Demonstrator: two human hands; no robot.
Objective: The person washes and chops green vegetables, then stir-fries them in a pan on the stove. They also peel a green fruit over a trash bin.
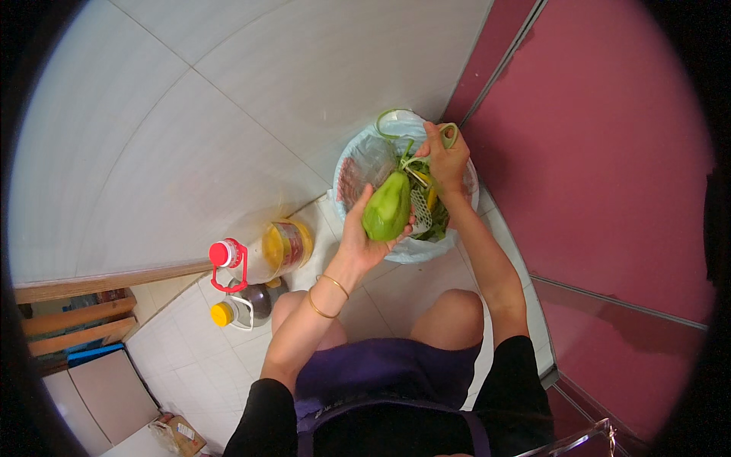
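Note:
My left hand (362, 243) cradles a pear-shaped green vegetable (388, 208), possibly a chayote, with its narrow end pointing away from me. Pale, smooth strips show along its upper side, while darker skin stays on its lower parts. In my right hand (449, 165) is a peeler with a pale green looped handle (450, 135); its metal head (417, 176) lies close to the narrow end. I cannot tell whether the blade touches it. Both hands are above a bin lined with a translucent plastic bag (420, 252). Inside lie green leaves (440, 225), yellow pieces and a white foam net (421, 212).
A large oil bottle (285, 245) with a red cap stands left of the bin, beside a dark bottle with a yellow cap (223, 314). A pale wall (228, 125) rises behind, and red panels (599, 160) border the right. My knees (448, 320) are just before the bin.

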